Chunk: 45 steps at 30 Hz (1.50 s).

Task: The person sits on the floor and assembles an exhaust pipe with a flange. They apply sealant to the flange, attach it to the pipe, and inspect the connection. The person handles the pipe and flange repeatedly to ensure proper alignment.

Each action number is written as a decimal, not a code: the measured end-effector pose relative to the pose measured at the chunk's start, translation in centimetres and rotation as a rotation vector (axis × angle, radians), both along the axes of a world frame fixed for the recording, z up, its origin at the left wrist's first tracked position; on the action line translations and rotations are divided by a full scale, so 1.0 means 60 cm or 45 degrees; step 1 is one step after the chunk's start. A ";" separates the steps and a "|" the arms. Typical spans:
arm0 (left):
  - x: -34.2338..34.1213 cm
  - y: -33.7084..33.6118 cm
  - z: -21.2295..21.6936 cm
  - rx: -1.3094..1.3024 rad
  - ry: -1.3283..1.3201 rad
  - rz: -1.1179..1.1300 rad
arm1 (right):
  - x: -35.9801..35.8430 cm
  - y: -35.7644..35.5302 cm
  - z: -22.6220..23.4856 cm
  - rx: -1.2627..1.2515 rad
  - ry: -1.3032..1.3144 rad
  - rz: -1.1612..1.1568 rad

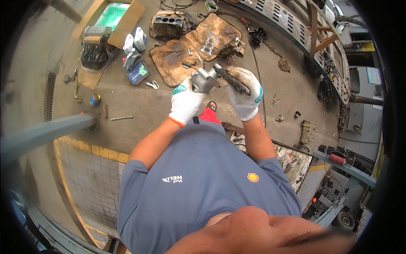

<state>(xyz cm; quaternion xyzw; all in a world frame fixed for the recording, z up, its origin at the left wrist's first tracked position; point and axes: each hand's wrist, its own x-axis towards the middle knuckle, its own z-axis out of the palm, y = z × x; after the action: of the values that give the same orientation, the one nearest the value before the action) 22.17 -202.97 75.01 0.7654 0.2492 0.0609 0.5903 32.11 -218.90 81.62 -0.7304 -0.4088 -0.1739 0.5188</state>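
We looked over a stained grey concrete floor (139, 99). At nine o'clock, a dark floor grate (50, 91) ran behind a grey post (50, 131). Toward eight, we saw yellow-edged tiling (89, 178); between one and two, a perforated metal platform (294, 31); near four, a grey beam (351, 169).

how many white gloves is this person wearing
2: one white knit glove with a teal patch and orange-edged cuff on the left hand, and another white knit glove with a teal patch on the right hand.
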 end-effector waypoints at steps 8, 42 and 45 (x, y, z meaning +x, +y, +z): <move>-0.014 -0.017 0.067 -1.011 0.168 -0.145 | -0.002 -0.032 -0.044 0.268 0.109 0.058; -0.035 -0.061 0.055 -2.012 0.123 -0.428 | -0.031 -0.065 -0.025 0.340 0.325 0.007; -0.039 -0.060 0.043 -2.077 0.012 -0.559 | -0.039 -0.067 -0.038 0.538 0.558 0.031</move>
<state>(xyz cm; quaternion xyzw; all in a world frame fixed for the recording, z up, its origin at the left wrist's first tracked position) 19.86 -206.60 77.62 0.1305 0.0631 -0.2573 0.9554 29.74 -222.92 79.32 -0.6213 -0.2505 -0.0871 0.7373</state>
